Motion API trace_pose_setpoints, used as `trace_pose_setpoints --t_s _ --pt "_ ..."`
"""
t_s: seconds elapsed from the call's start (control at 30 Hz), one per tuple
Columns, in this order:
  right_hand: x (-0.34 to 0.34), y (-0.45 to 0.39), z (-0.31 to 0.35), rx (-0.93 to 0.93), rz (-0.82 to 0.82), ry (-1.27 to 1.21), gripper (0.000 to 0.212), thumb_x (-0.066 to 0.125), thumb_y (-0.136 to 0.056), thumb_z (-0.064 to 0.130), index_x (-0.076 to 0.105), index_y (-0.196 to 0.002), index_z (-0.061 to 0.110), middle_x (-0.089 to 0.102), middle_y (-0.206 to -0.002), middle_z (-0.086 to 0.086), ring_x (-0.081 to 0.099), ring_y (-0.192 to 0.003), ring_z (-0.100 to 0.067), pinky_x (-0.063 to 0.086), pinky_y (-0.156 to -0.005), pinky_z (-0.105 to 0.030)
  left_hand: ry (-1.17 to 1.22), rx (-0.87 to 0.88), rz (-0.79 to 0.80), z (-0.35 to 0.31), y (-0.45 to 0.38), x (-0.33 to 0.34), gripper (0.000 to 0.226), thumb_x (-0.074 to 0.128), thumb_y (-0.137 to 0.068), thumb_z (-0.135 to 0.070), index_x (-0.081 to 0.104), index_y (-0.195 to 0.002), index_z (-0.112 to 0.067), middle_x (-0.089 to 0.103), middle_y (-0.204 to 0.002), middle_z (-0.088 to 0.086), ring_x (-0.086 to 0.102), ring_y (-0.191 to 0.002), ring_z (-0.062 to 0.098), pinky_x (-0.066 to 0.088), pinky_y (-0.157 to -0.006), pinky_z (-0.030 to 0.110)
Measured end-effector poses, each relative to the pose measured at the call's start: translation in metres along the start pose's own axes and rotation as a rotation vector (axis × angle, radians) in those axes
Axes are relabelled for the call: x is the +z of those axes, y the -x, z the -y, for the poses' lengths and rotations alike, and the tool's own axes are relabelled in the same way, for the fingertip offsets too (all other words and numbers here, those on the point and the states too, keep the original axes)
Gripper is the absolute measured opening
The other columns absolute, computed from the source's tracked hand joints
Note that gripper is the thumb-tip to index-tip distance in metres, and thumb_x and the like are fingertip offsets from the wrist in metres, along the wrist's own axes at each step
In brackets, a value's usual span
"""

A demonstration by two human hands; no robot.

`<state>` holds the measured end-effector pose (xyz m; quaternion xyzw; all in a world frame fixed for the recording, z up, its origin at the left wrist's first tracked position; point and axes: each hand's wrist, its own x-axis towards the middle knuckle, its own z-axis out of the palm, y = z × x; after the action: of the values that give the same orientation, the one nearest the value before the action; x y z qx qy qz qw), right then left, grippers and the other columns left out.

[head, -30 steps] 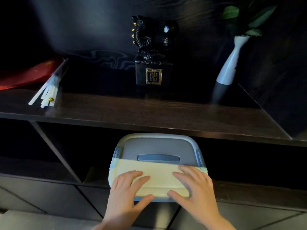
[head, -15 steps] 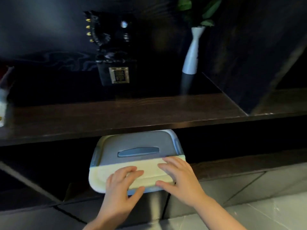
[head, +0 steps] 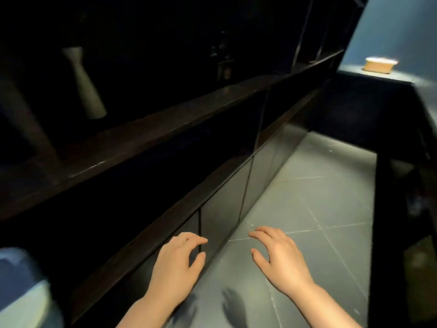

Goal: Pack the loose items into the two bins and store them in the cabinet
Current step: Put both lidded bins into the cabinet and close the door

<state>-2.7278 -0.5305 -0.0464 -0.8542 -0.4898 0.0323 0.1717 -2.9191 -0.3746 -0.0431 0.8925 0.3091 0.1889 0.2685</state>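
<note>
- Head view: the dark cabinet (head: 165, 143) runs as a long diagonal from lower left to upper right, and its shelf edges are the landmark for everything else.
- The bin (head: 21, 287), pale with a blue lid, sits at the far lower left end of the cabinet, in the low compartment; it is blurred and cut off by the picture edge, so its long axis cannot be told.
- The left hand (head: 175, 266) hovers just in front of the cabinet's lower doors, fingers loosely spread, grip empty.
- The right hand (head: 279, 256) hovers further out from the cabinet, over the tiled floor (head: 319, 197), fingers relaxed, holding nothing.
- Both hands are well apart from the bin.
- The floor forms an open lane between the cabinet's front and a dark bench (head: 390, 162) on the right.
- A pale vase (head: 85, 86) stands on the cabinet's upper shelf.
- A small tan box (head: 380, 65) rests on the bench near the cabinet's far end.
</note>
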Motion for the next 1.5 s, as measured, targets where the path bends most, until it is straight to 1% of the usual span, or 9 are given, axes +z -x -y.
trace_pose_setpoints --t_s 0.13,0.27,0.53,0.67,0.83,0.97,1.13,1.23,1.5 --pt "-0.044 0.015 -0.106 0.161 -0.055 0.007 0.039 0.049 -0.092 0.041 0.05 -0.131 0.039 0.044 -0.135 0.024 0.039 -0.126 -0.003 0.034 -0.099 -0.02 0.067 0.124 0.059 -0.078 -0.071 0.068 0.026 0.056 -0.09 -0.031 0.059 -0.114 -0.038 0.052 -0.112 -0.028 0.049 -0.096 -0.004 0.04 -0.087 0.02" --pt "-0.085 0.021 -0.203 0.258 -0.09 0.047 0.041 0.047 -0.093 0.039 0.048 -0.134 0.036 0.044 -0.137 0.02 0.038 -0.128 -0.003 0.031 -0.102 -0.021 0.063 0.24 0.139 -0.155 -0.129 0.14 0.027 0.056 -0.089 -0.031 0.059 -0.116 -0.036 0.052 -0.114 -0.024 0.049 -0.1 -0.001 0.038 -0.091 0.023" --pt "-0.136 -0.004 -0.329 0.44 -0.132 0.021 0.042 0.046 -0.094 0.044 0.044 -0.135 0.04 0.042 -0.138 0.023 0.038 -0.126 0.001 0.03 -0.103 -0.018 0.157 0.231 0.279 -0.238 -0.231 0.226 0.027 0.057 -0.09 -0.033 0.057 -0.115 -0.042 0.051 -0.115 -0.024 0.048 -0.11 0.002 0.041 -0.096 0.031" --pt "-0.144 -0.051 -0.384 0.499 -0.176 -0.011 0.042 0.049 -0.093 0.044 0.046 -0.134 0.039 0.044 -0.137 0.021 0.04 -0.126 0.0 0.031 -0.102 -0.018 0.209 0.222 0.291 -0.26 -0.301 0.264 0.026 0.06 -0.089 -0.027 0.06 -0.113 -0.038 0.054 -0.115 -0.02 0.05 -0.111 0.006 0.043 -0.097 0.037" --pt "-0.164 -0.129 -0.457 0.584 -0.257 -0.021 0.04 0.053 -0.093 0.041 0.049 -0.132 0.035 0.049 -0.134 0.018 0.044 -0.124 -0.003 0.037 -0.102 -0.022 0.219 0.307 0.305 -0.299 -0.416 0.313 0.025 0.061 -0.089 -0.024 0.062 -0.113 -0.032 0.056 -0.115 -0.015 0.052 -0.112 0.009 0.042 -0.099 0.039" --pt "-0.183 -0.187 -0.504 0.649 -0.275 -0.002 0.04 0.052 -0.092 0.042 0.049 -0.131 0.038 0.049 -0.134 0.02 0.044 -0.124 -0.001 0.038 -0.104 -0.024 0.219 0.39 0.298 -0.334 -0.507 0.341 0.025 0.062 -0.087 -0.023 0.063 -0.11 -0.032 0.056 -0.11 -0.017 0.054 -0.109 0.009 0.043 -0.097 0.038" --pt "-0.213 -0.254 -0.576 0.705 -0.338 0.01 0.039 0.056 -0.09 0.037 0.054 -0.129 0.032 0.053 -0.13 0.017 0.046 -0.123 -0.003 0.039 -0.102 -0.023 0.19 0.449 0.339 -0.388 -0.609 0.387 0.026 0.061 -0.087 -0.023 0.063 -0.112 -0.029 0.056 -0.111 -0.013 0.053 -0.108 0.01 0.042 -0.095 0.034" --pt "-0.224 -0.289 -0.622 0.708 -0.367 0.016 0.038 0.056 -0.09 0.036 0.055 -0.127 0.033 0.053 -0.129 0.019 0.046 -0.121 -0.003 0.039 -0.098 -0.021 0.194 0.487 0.359 -0.413 -0.659 0.419 0.027 0.06 -0.087 -0.023 0.063 -0.113 -0.03 0.056 -0.111 -0.015 0.053 -0.106 0.008 0.042 -0.093 0.029" --pt "-0.259 -0.395 -0.772 0.69 -0.404 -0.022 0.037 0.057 -0.09 0.034 0.056 -0.127 0.032 0.053 -0.128 0.02 0.047 -0.12 -0.004 0.038 -0.094 -0.02 0.157 0.478 0.386 -0.488 -0.791 0.51 0.029 0.057 -0.089 -0.03 0.059 -0.117 -0.034 0.054 -0.115 -0.017 0.05 -0.112 0.005 0.04 -0.097 0.03"
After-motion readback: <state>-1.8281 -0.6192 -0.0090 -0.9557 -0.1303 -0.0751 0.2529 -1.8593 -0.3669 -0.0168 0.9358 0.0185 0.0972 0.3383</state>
